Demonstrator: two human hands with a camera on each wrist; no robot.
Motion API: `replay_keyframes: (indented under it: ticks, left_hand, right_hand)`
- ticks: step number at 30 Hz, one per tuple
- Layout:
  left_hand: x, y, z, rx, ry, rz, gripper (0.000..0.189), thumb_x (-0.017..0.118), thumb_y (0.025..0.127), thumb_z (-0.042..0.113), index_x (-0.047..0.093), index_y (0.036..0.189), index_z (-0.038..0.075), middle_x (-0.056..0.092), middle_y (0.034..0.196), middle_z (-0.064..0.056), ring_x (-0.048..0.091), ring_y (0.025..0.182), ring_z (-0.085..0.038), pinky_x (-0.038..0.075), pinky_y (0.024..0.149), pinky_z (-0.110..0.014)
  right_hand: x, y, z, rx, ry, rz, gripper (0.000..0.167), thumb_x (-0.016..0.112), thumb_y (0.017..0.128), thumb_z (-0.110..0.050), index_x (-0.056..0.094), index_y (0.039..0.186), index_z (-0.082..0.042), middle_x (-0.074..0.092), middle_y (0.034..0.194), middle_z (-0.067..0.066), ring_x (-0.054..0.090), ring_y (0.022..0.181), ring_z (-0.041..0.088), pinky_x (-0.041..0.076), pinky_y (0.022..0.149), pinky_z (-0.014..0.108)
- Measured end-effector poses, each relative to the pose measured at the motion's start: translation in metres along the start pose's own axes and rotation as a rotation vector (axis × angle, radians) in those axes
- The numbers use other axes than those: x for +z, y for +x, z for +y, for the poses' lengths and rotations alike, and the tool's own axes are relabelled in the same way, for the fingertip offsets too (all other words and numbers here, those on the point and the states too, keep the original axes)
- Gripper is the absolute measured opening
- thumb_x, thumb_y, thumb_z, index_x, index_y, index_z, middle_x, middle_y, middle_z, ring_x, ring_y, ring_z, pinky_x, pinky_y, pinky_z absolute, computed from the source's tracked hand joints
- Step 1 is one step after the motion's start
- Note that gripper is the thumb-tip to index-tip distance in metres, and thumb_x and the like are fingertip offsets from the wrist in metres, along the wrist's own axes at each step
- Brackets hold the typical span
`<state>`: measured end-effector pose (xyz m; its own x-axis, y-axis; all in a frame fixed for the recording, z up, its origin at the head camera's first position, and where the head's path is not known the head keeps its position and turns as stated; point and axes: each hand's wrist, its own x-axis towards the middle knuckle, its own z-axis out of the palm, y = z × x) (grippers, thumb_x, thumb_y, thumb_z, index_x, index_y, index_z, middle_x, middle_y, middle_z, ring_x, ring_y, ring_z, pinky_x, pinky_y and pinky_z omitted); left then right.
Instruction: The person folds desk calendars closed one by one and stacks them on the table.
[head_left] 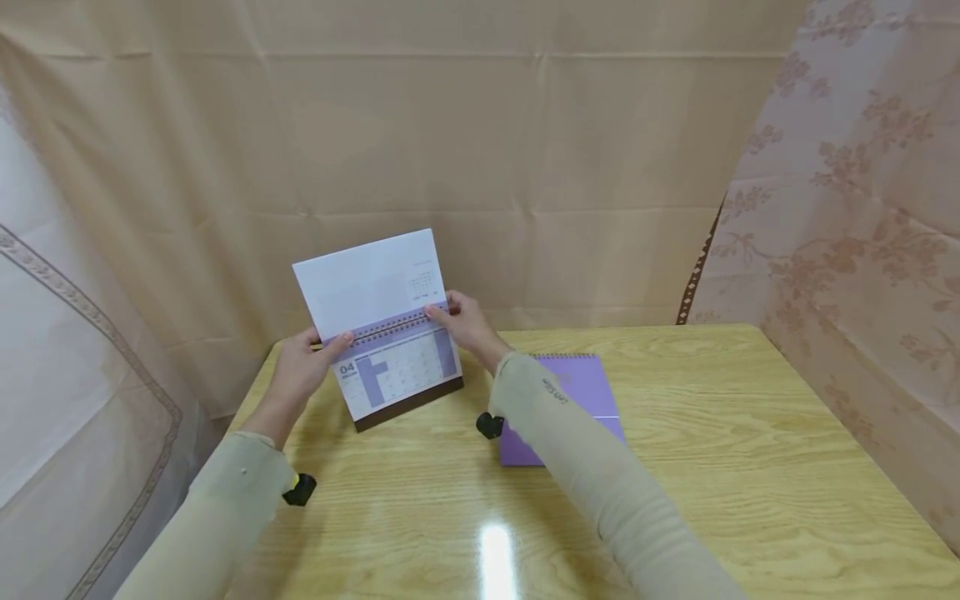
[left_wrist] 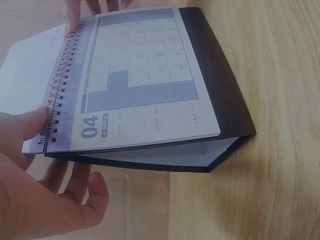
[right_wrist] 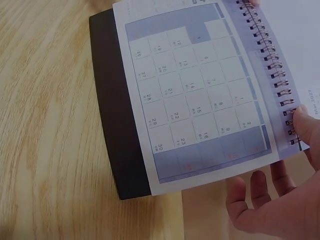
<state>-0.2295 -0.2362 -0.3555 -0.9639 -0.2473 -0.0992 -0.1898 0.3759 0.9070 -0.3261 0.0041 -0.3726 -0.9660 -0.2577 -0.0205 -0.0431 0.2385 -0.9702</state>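
So we've got this wire-bound desk calendar [head_left: 390,350] tilted at the far left of the table [head_left: 750,433], its 04 page [left_wrist: 145,70] facing us, left grip [head_left: 300,367] and right grip [head_left: 468,322] each pinching an end of the binding [head_left: 392,327], while a purple spiral notebook [head_left: 592,387] lies partly behind our right sleeve [head_left: 600,475].

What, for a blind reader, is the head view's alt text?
Left hand and right hand hold an open desk calendar near its spiral binding; a purple book lies on the wooden table, partly hidden by a sleeve.
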Motion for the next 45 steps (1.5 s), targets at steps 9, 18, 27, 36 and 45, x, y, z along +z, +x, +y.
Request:
replay_keyframes:
  ticks: [9, 18, 27, 36, 45]
  left_hand:
    - [-0.003, -0.002, 0.003, 0.031, 0.036, 0.011, 0.057, 0.07, 0.097, 0.037, 0.057, 0.139, 0.001, 0.063, 0.129, -0.023, 0.058, 0.117, -0.033, 0.042, 0.103, -0.047]
    - [-0.011, -0.005, 0.005, 0.101, 0.072, 0.035, 0.049, 0.072, 0.096, 0.035, 0.063, 0.129, 0.0, 0.063, 0.127, -0.02, 0.06, 0.112, -0.032, 0.044, 0.096, -0.042]
    - [-0.02, -0.012, 0.007, 0.151, 0.108, 0.064, 0.047, 0.068, 0.099, 0.034, 0.062, 0.13, 0.0, 0.06, 0.127, -0.019, 0.058, 0.11, -0.031, 0.045, 0.086, -0.034]
    - [-0.02, -0.017, 0.011, 0.19, 0.066, 0.072, 0.046, 0.058, 0.104, 0.032, 0.057, 0.135, -0.002, 0.056, 0.13, -0.022, 0.059, 0.107, -0.033, 0.055, 0.078, -0.026]
    - [-0.019, -0.024, 0.013, 0.172, 0.008, 0.027, 0.052, 0.048, 0.108, 0.038, 0.051, 0.14, -0.003, 0.052, 0.129, -0.022, 0.056, 0.105, -0.027, 0.057, 0.08, -0.031]
  right_hand:
    - [-0.006, 0.004, 0.001, -0.071, -0.043, 0.03, 0.028, 0.075, 0.094, -0.02, 0.067, 0.113, -0.001, 0.07, 0.106, 0.012, 0.066, 0.097, 0.023, 0.052, 0.09, 0.035]
    - [-0.014, 0.003, -0.003, -0.1, -0.073, -0.016, 0.028, 0.072, 0.096, -0.015, 0.064, 0.118, 0.0, 0.066, 0.114, 0.014, 0.063, 0.106, 0.026, 0.053, 0.09, 0.035]
    - [-0.021, 0.0, -0.008, -0.098, -0.026, -0.081, 0.031, 0.067, 0.098, -0.005, 0.059, 0.127, 0.001, 0.061, 0.125, 0.016, 0.059, 0.118, 0.031, 0.055, 0.091, 0.039]
    - [-0.026, 0.0, -0.004, -0.142, -0.014, -0.068, 0.027, 0.064, 0.097, 0.0, 0.062, 0.124, 0.0, 0.061, 0.128, 0.017, 0.057, 0.123, 0.035, 0.051, 0.098, 0.047]
    - [-0.034, -0.005, -0.007, -0.078, 0.052, -0.075, 0.034, 0.063, 0.101, -0.012, 0.057, 0.133, -0.003, 0.059, 0.131, 0.016, 0.057, 0.121, 0.033, 0.05, 0.099, 0.052]
